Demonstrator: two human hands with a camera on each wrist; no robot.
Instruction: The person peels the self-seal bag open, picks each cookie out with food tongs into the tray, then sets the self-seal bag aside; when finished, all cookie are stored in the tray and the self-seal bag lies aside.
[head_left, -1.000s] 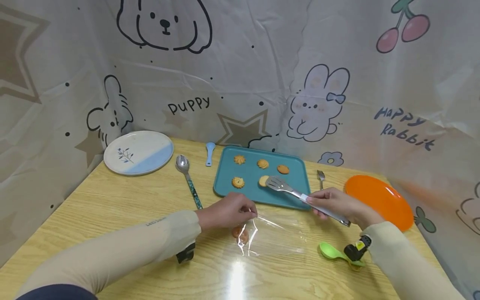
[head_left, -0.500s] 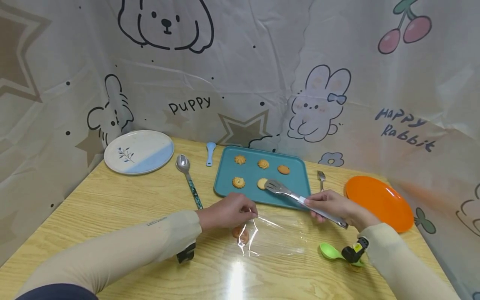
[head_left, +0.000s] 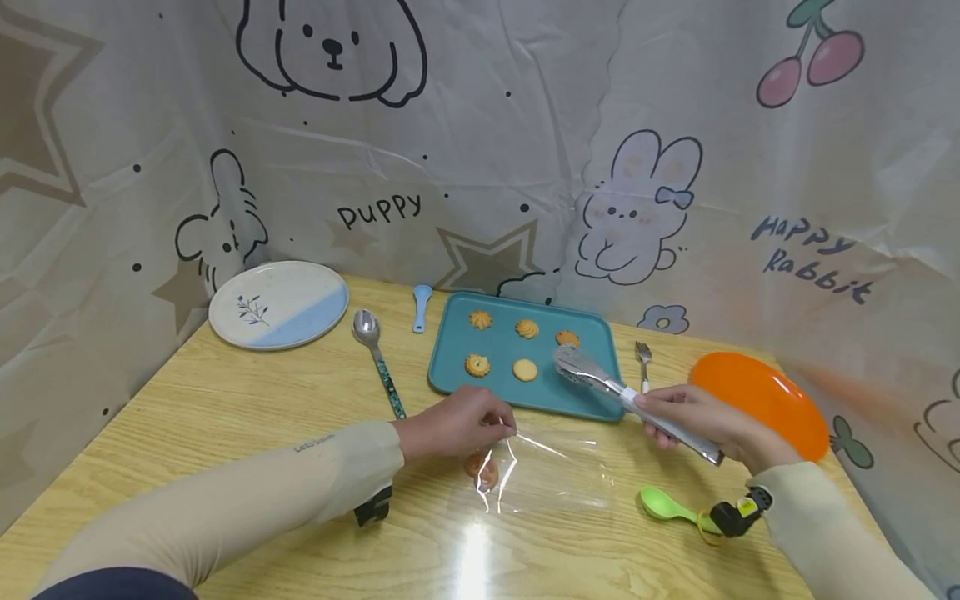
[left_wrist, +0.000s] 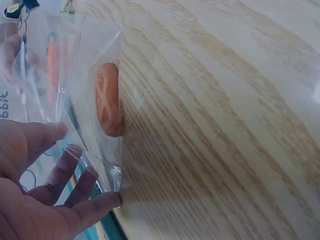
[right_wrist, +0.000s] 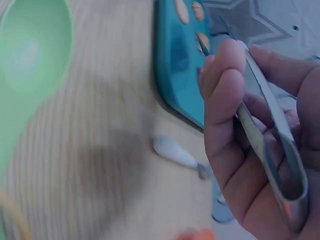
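Note:
My left hand (head_left: 457, 422) pinches the edge of a clear plastic bag (head_left: 562, 477) lying on the table. Inside it is a brown oval cookie (left_wrist: 108, 100). My right hand (head_left: 705, 417) grips metal tongs (head_left: 675, 432), whose slotted head hangs over the right part of a teal tray (head_left: 501, 343). In the right wrist view, the tongs' arms (right_wrist: 267, 135) run through the curled fingers. Several cookies lie on the tray, among them a plain round cookie (head_left: 525, 370) and an oval cookie (head_left: 567, 337), its lower edge partly hidden by the tongs. No cookie shows between the tongs' tips.
A white-and-blue plate (head_left: 277, 305), a large metal spoon (head_left: 367, 328) and a small blue spoon (head_left: 422, 310) are left of the tray. To its right are a small fork (head_left: 643, 354) and an orange plate (head_left: 757, 404). A green spoon (head_left: 662, 503) lies near my right wrist.
My right hand has moved right with the tongs. Their head has left the round cookie, now fully in view, and is near the oval one. The left hand and bag have stayed put.

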